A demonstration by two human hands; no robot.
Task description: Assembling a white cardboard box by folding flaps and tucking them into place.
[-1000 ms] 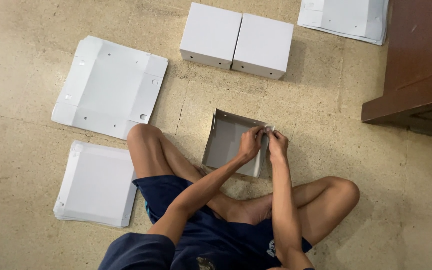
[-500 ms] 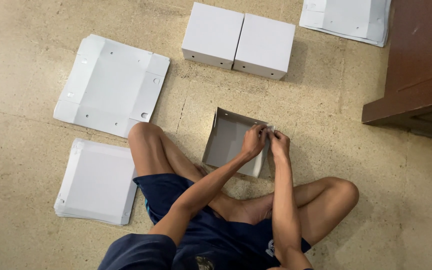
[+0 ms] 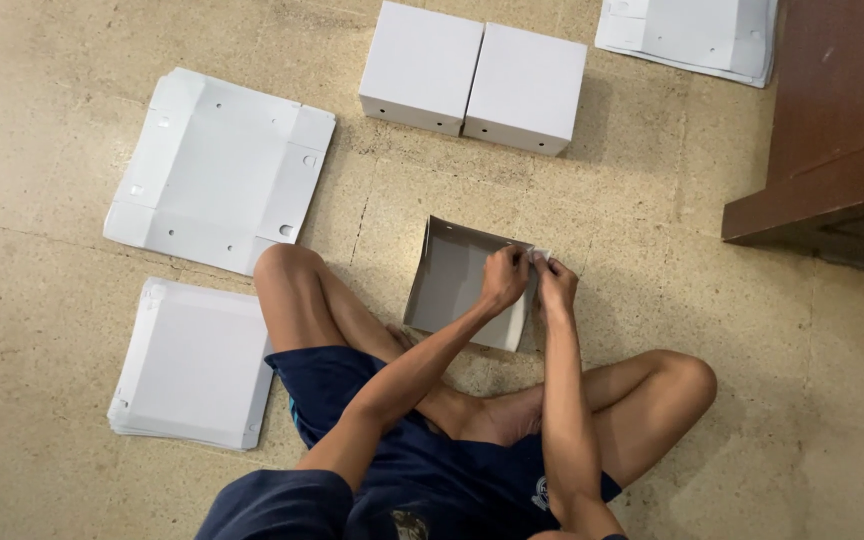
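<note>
Change almost nil over the last second: both hands parked at the same corner as before, only the pinch drawn a touch tighter. Half-folded box (image 3: 452,285), grey inside and white outside, lying on the floor (image 3: 652,220) just ahead of the crossed legs, its walls raised on three sides. Left hand (image 3: 505,280) over the far right corner, fingers clenched on the top edge of the right wall. Right hand (image 3: 555,285) just beside it, nearly touching, fingers pinching a small white tab (image 3: 539,255) at that same corner. No shift of the box on the floor either. Judged from so little motion: corner still being worked, tab likely not yet seated, right wall held up by hand rather than standing alone.

Further off, two closed white boxes (image 3: 422,65) (image 3: 525,87) side by side and touching. To the left, a flat white sheet (image 3: 217,170) and a stack of sheets (image 3: 192,365); another stack (image 3: 692,35) at top right, next to brown wooden furniture (image 3: 832,130).
</note>
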